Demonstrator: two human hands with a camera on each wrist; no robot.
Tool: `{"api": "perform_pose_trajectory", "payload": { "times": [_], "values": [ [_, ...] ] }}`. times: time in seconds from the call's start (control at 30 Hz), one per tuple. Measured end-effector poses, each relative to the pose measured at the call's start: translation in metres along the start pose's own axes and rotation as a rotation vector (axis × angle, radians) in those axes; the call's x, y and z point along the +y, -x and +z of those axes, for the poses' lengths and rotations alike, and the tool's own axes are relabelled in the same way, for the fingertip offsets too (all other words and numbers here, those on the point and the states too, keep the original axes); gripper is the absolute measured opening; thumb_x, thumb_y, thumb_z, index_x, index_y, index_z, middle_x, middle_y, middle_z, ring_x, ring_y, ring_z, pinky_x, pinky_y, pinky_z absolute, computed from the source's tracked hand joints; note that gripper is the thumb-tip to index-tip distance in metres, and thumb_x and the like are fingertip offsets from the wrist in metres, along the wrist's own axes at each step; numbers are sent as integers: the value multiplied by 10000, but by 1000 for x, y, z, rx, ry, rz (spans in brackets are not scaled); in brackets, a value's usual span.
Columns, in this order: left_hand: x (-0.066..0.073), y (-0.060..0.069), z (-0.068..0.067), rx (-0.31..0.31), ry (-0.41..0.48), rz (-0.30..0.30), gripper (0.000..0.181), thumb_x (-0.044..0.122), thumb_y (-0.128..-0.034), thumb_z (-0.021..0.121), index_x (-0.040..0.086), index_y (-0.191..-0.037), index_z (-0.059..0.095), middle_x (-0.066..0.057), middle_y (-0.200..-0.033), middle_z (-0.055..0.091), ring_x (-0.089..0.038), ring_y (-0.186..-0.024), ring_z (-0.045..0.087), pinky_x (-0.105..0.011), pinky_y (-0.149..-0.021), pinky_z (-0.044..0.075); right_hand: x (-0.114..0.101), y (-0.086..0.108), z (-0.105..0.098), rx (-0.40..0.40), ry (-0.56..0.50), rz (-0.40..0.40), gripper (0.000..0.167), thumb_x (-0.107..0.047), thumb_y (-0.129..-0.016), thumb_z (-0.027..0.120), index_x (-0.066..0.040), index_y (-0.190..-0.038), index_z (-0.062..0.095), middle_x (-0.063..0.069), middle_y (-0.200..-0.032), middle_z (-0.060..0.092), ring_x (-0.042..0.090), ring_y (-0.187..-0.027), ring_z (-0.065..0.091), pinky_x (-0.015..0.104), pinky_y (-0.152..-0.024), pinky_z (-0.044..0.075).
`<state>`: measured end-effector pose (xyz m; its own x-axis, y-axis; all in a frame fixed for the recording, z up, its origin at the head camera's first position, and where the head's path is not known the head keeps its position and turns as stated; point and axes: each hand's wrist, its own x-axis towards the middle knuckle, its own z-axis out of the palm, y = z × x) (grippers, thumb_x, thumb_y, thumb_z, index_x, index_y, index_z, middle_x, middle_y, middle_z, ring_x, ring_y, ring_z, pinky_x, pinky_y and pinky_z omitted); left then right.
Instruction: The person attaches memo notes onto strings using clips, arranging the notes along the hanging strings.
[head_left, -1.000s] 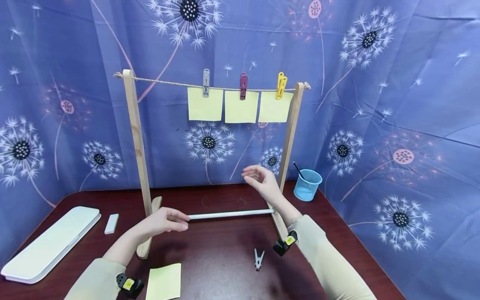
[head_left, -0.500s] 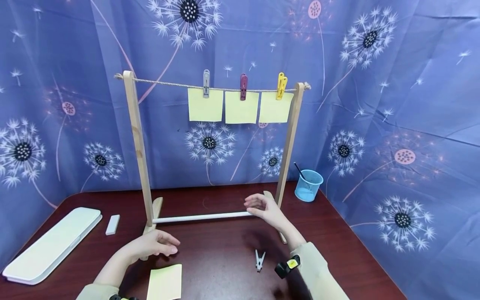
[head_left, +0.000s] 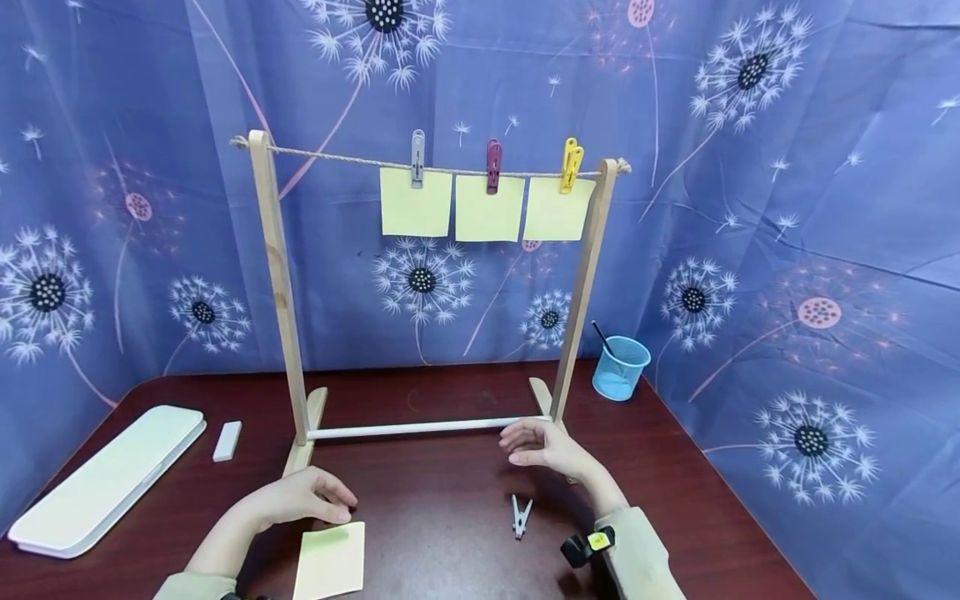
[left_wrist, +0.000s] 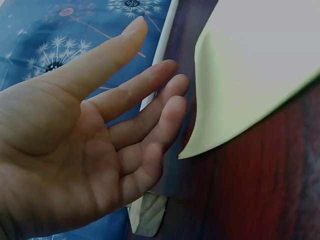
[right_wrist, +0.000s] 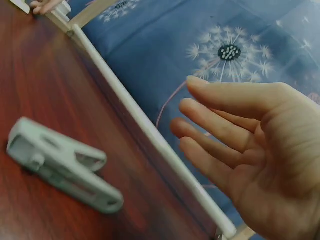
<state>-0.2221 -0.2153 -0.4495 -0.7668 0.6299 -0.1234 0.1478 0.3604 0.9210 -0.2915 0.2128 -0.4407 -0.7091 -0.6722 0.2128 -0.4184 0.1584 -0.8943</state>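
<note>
left hand (head_left: 303,500) is hovering just beside the loose yellow note (head_left: 330,567), fingers bent and slightly apart, gripping nothing. the right hand (head_left: 551,447) is hovering near the loose grey clothespin (head_left: 519,527), its fingers also bending loosely and holding nothing. both items are lying on the worktop (head_left: 427,533), probably there to be within easy reach. three clothespins (head_left: 493,167) are pinching similar notes (head_left: 416,208) to the rope (head_left: 330,156), i guess so they're hanging in a row. the loose note's looking plain and pale, with one edge curling up.
</note>
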Motion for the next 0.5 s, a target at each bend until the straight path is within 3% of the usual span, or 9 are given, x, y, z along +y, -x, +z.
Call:
{"api": "perform_pose_trajectory", "payload": {
  "times": [0.13,0.3,0.5],
  "values": [
    [-1,-1,1,-2,-20,7,341,131,-892,698,-140,-1093,653,-212,-1025,707,-21,-834,612,-191,-727,493,6,4,-1,-69,-58,70,469,-28,-856,710,216,-1196,499,451,-1127,556,403,-1050,639,272,-903,538],
    [2,0,4,-4,-46,11,336,141,-861,739,-123,-1059,673,-206,-990,714,-51,-842,622,-198,-719,501,12,8,-5,-171,-61,128,465,-22,-844,726,180,-1206,515,417,-1151,571,248,-1060,657,281,-956,510],
    [-1,-1,7,-4,-74,38,296,104,-810,776,-117,-989,692,-148,-904,718,-29,-775,606,-196,-662,502,14,12,-6,-283,-42,147,499,-19,-840,735,155,-1249,509,381,-1205,578,408,-1166,585,343,-1057,445]
  ]
}}
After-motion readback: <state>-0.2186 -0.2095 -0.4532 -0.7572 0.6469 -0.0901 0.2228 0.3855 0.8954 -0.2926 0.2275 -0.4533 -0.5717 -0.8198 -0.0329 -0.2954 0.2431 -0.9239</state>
